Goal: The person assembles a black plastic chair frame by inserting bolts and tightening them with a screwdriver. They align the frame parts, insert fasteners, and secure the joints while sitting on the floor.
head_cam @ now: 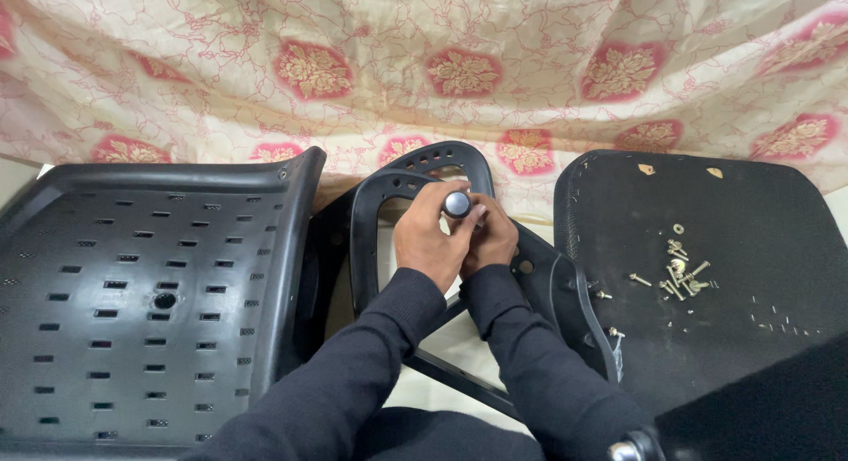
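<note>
Head view, single frame.

Your left hand (427,238) and right hand (488,240) are pressed together at the centre, both closed around a tool with a round black-and-silver knob (457,203) sticking up between them. Only the knob end shows; the shaft and tip are hidden inside your fists, so you cannot tell what kind of tool it is or what it bears on. Dark sleeves cover both forearms.

Under your hands: a black armrest frame (375,222), a looped plastic piece with a perforated top, partly masked by your hands and wrists. A dark bar (459,381) runs below it, cut off by your sleeves.

Left: black plastic seat shell (150,293), slotted, one round hole near its middle; its left and lower edges run out of frame.

Right: black fabric seat cushion (751,240), underside or top not clear. Near its centre lies a heap of loose bolts and washers (682,271), too small to count. One more metal end shows at the bottom edge, cut off.

Behind everything: a cream cloth with red floral medallions (459,72), draped along the far side.
</note>
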